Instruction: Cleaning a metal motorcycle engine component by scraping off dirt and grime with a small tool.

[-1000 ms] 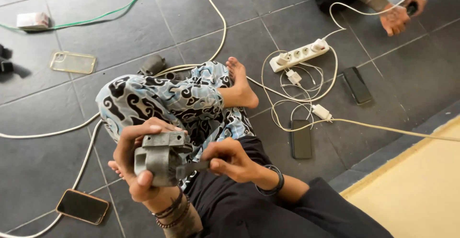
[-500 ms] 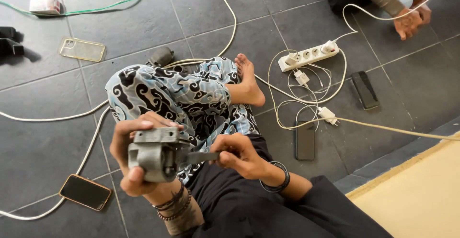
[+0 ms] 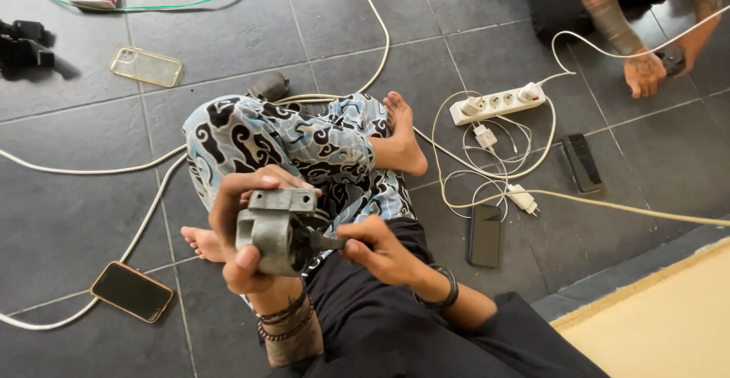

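Three phones (image 3: 484, 235) and cables (image 3: 487, 176) surround hands (image 3: 319, 241).

Bare grey tile lies open left of the patterned knee (image 3: 266, 138), between the clear phone case (image 3: 146, 66) and the dark phone (image 3: 132, 292); only 1 white cable (image 3: 99, 169) crosses it. Right of the bare foot (image 3: 401, 138), passage is cluttered: power strip (image 3: 498, 103), 2 chargers with looped cords, black phone (image 3: 484, 235). Another person's hand (image 3: 645, 72) occupies the upper right.

Home floor: dark tiles (image 3: 91, 218), power strip (image 3: 498, 103), phones (image 3: 484, 235).
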